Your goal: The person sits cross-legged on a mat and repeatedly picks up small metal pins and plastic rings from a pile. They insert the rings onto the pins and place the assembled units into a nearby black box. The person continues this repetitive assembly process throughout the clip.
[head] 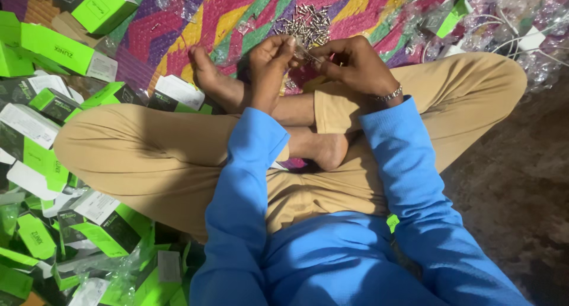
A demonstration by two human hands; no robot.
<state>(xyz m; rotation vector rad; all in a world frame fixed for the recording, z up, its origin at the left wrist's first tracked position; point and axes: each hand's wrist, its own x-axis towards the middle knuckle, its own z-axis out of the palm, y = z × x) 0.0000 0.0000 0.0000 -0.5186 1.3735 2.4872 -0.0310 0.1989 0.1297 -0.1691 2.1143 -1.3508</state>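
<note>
I sit cross-legged on a woven mat in tan trousers and blue sleeves. My left hand (269, 66) and my right hand (354, 66) meet above my shins, fingertips pinched together on a small clear plastic sleeve with a thin metal part (308, 55) between them. Just beyond the hands lies a pile of small silvery metal pieces (305, 21) on the mat. A metal bracelet (389, 95) circles my right wrist.
Many green, black and white small cardboard boxes (65, 164) are heaped at my left, with more at the top left (101, 7). Clear plastic bags and white cables (521, 27) lie at the top right. The colourful zigzag mat (201, 21) spreads ahead; dark floor (521, 181) is at right.
</note>
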